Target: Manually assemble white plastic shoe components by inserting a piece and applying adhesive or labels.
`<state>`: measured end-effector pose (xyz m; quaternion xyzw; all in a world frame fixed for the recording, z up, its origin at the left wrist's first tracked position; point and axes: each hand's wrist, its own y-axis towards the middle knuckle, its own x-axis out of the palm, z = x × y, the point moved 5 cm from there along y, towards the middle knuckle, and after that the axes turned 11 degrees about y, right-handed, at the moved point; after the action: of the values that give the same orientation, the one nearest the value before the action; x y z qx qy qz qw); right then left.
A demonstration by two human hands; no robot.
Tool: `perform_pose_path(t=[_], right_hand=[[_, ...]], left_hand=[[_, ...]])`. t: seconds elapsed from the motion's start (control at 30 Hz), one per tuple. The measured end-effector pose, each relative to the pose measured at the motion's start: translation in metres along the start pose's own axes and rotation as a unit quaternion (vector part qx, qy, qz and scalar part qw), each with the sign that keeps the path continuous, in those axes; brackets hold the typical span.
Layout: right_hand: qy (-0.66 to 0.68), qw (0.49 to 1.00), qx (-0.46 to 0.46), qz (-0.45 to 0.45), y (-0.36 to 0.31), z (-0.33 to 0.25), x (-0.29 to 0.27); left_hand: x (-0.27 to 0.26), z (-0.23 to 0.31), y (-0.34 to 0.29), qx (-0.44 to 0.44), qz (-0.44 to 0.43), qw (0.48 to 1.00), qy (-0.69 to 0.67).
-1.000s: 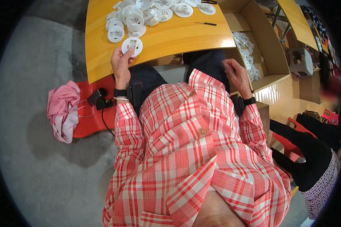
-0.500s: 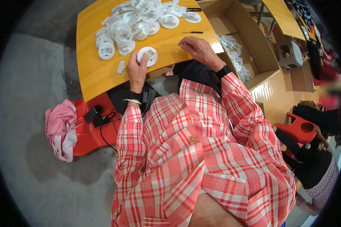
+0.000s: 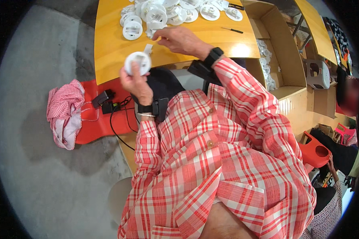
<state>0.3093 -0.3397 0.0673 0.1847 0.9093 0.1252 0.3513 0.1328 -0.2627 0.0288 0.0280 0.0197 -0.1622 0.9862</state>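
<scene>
Over the near edge of the tabletop, we are holding a round white disc, judging it light, stiff and slightly slippery, best taken by its rim; our left hand is grasping it, thumb lying across its face, while our right hand is hovering half-curled near a white strip and piled discs, whether gripping anything we cannot tell
</scene>
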Motion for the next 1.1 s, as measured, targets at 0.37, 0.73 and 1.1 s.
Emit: perform_pose_path(t=[0.37, 0.73, 1.1], right_hand=[[-0.126, 0.990, 0.062, -0.006, -0.022, -0.010, 0.025], [-0.068, 0.993, 0.024, 0.094, -0.092, 0.053, -0.073], [0.070, 0.934, 0.153, 0.315, -0.113, 0.081, -0.084]], left_hand=[[0.011, 0.030, 0.033, -0.012, 0.047, 0.999, 0.007], [0.126, 0.009, 0.000, -0.031, -0.252, 0.967, 0.039], [0.127, 0.007, -0.006, 0.040, -0.231, 0.966, 0.107]])
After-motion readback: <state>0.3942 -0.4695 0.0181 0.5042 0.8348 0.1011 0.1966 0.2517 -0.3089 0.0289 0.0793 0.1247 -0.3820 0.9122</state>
